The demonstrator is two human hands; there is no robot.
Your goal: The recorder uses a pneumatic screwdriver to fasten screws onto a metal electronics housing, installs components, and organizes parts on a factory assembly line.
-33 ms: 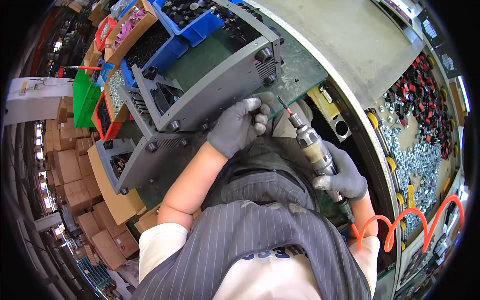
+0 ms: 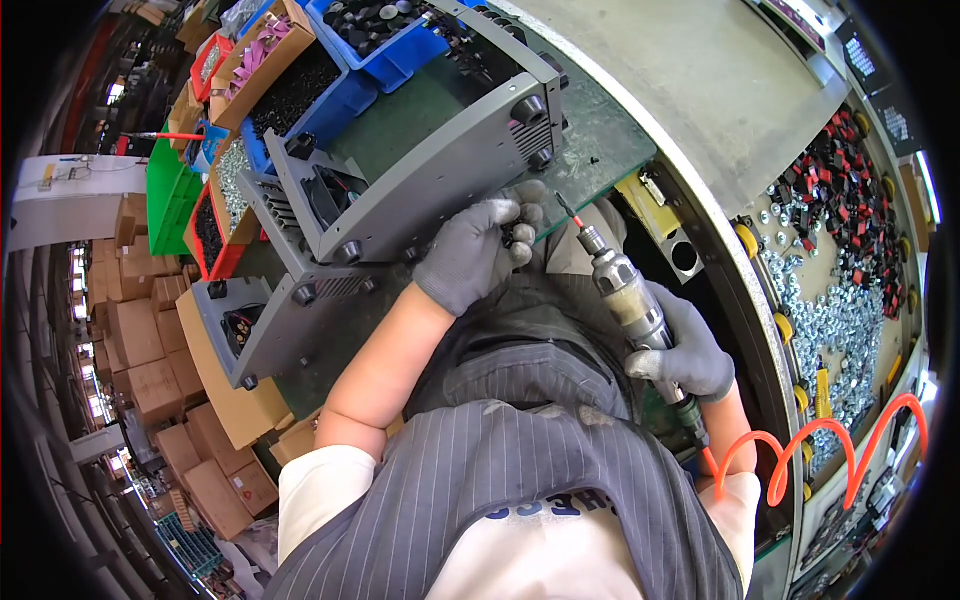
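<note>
My right hand, in a grey glove, is wrapped round a pneumatic screwdriver, whose thin bit points up and to the left. A coiled orange air hose runs from its lower end. My left hand, also gloved, is curled, its fingers bent in over the palm. Something small and dark shows between those fingers, too small to name. Just beyond it lies a grey metal casing with black round feet and a fan inside, close to the fingers. More grey casings stand to its left.
Blue bins of black parts, a red bin and a green bin stand at the far left. Loose screws and red-black parts cover a surface on the right. Cardboard boxes are stacked at left.
The fingers of my left hand have shifted slightly, and more dark shows between them. The right hand and screwdriver stay where they were.
</note>
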